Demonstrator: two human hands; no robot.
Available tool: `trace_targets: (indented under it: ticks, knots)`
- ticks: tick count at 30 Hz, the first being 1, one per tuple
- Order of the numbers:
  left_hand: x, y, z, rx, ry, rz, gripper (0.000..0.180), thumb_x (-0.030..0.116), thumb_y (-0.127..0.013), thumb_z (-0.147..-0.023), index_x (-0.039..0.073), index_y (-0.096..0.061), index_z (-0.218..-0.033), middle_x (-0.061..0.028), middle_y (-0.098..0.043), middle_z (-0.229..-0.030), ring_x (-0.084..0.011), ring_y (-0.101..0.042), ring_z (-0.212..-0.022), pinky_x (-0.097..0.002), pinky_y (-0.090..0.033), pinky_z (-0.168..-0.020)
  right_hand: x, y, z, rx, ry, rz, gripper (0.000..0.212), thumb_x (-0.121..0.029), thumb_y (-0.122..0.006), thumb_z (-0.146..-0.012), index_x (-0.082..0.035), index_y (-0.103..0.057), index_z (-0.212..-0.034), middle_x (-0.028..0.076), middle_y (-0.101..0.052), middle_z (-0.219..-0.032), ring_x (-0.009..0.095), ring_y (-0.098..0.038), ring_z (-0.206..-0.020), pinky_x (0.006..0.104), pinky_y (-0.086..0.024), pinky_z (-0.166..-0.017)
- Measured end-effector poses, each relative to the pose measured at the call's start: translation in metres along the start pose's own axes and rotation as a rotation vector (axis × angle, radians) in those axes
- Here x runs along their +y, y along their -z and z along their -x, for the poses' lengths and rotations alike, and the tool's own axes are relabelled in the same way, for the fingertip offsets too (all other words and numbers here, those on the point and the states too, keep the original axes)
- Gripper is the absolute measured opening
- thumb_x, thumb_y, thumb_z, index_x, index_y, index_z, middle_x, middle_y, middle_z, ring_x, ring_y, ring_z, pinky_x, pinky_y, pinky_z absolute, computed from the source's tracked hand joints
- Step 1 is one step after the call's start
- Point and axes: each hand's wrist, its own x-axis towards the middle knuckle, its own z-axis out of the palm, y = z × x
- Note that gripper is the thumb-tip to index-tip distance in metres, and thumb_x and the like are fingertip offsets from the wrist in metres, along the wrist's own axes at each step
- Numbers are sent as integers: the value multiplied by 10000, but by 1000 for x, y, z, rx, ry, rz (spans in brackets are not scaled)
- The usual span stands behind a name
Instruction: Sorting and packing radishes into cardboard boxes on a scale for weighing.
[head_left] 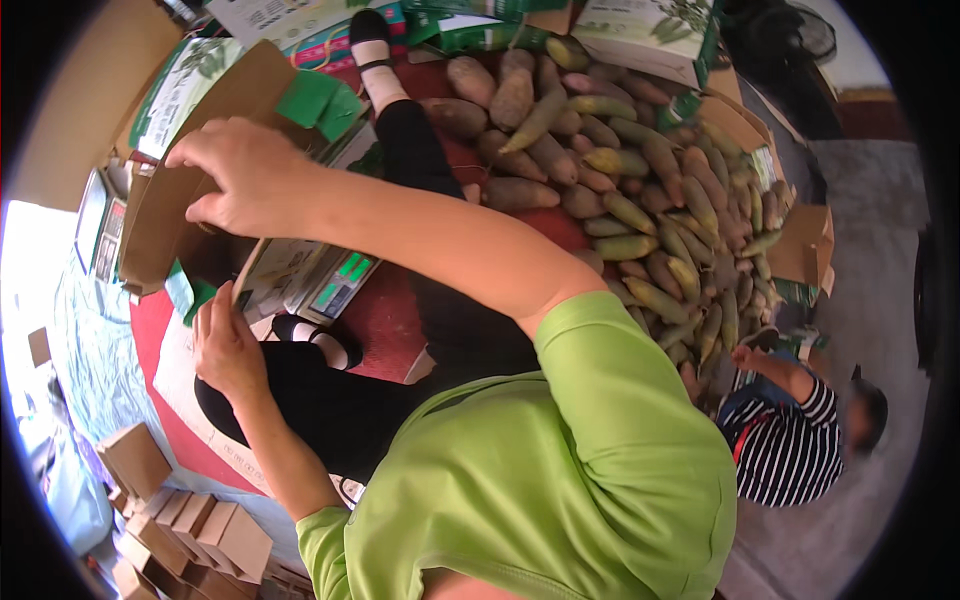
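A wide red mat (pixel 400 320) covers the floor, and on its far side lies a large heap of brown and yellow-green tubers (pixel 640 170), piled many deep and spreading toward the right. Printed cartons (pixel 650 30) in green and white stand behind the heap. At the lower right a second person in a striped shirt (pixel 790 450) crouches beside the pile with one hand near the tubers.

In front of the wearer, who has a green shirt and black trousers with legs stretched out on the mat, stands a brown cardboard box (pixel 190 190) with green-printed flaps, held up off the mat to the left of the legs. The right hand (pixel 240 175) reaches across the body and rests on the box's upper flap, its grip closed over the cardboard edge with fingers curled down. The left hand (pixel 225 345) is at the box's lower edge, fingers pointing up against the flap; whether its grip is clamped on the cardboard I cannot tell.

A stack of small folded brown cartons (pixel 190 530) lies at the lower left. A weighing scale (pixel 105 225) sits just left of the box.
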Motion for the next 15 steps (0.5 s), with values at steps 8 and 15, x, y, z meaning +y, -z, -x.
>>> trace_targets:
  ticks: [8, 15]
  knots:
    - [10, -1, -1, -24, 55, -27, 178, 117, -592, -840, 167, -648, -1000, -6, -637, -897, -227, -620, -814, -340, -494, -651, 81, 192, 140, 379, -477, -50, 261, -46, -624, -837, -4, -597, -1093, 80, -640, -1005, 133, -600, -941, 266, -488, -820]
    - [6, -4, -3, 10, 19, -38, 153, 185, -594, -872, 182, -653, -1013, -1, -647, -885, -229, -638, -757, -339, -488, -611, 164, 271, 411, 560, -1117, 391, 269, -98, -676, -750, 1, -635, -996, 127, -668, -882, 201, -633, -826, 322, -495, -760]
